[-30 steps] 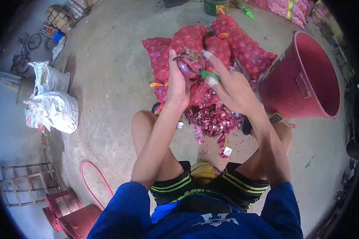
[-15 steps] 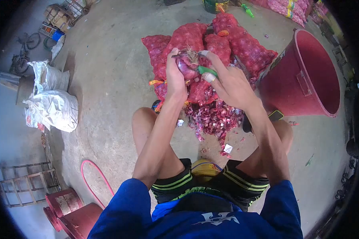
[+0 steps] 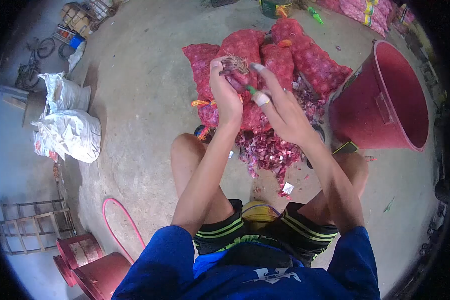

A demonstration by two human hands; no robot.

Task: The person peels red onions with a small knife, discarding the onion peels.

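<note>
A red onion (image 3: 238,80) with dry, stringy roots at its top rests in my left hand (image 3: 227,100), whose fingers are wrapped round it. My right hand (image 3: 288,114) is closed on a small green-handled knife (image 3: 251,90) against the onion's right side; its blade cannot be made out. Pale wraps cover the right thumb and a fingertip. Below both hands, a heap of onion skins (image 3: 270,152) lies on the floor. Just beyond are red mesh sacks (image 3: 240,45) filled with onions.
A large red tub (image 3: 357,107) stands tilted at my right, near my knee. White sacks (image 3: 72,132) sit to the left. Red buckets (image 3: 102,275) and a pink hoop (image 3: 120,203) are at lower left. A green bottle (image 3: 315,15) lies at the back.
The onion has turned in my left hand, its roots now tipped more toward the top. My right hand has shifted slightly, and less of the green handle shows. The whole view has moved a little.
</note>
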